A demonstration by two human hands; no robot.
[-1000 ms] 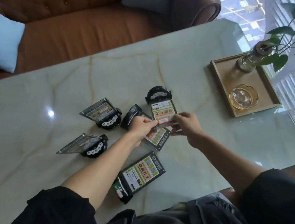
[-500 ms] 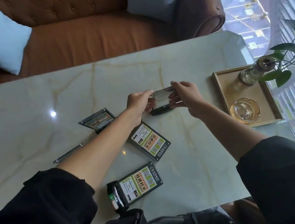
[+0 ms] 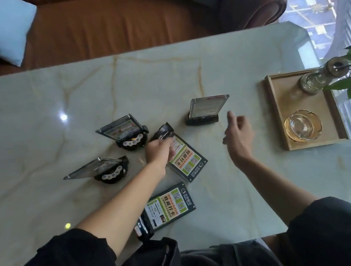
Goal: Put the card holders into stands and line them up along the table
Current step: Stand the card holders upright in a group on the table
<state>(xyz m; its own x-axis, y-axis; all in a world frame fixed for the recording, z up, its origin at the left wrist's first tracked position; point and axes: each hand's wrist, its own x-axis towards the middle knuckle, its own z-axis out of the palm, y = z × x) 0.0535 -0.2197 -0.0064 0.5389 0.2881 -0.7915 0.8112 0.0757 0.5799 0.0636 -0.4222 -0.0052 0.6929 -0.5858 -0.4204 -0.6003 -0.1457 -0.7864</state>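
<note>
One card holder (image 3: 206,109) stands upright in its black stand near the table's middle, with nothing touching it. Two more card holders (image 3: 124,129) (image 3: 98,169) stand in round black stands at the left. A flat card holder (image 3: 187,160) lies in the middle with its black stand (image 3: 162,132) at its far end; my left hand (image 3: 159,152) rests on its upper part, fingers curled over it. My right hand (image 3: 238,134) hovers open and holds nothing, just right of the upright holder. Another flat card holder (image 3: 169,206) lies near the front edge.
A wooden tray (image 3: 278,114) at the right holds a glass ashtray (image 3: 303,125) and a glass bottle with a plant (image 3: 318,78). A brown sofa (image 3: 109,20) with blue cushions runs behind the marble table (image 3: 31,108). The table's right edge meets a window.
Both hands lifted a card holder, set it upright in its stand further back and let go. The left hand has dropped onto the flat holder in the middle; the right hand drew back, open.
</note>
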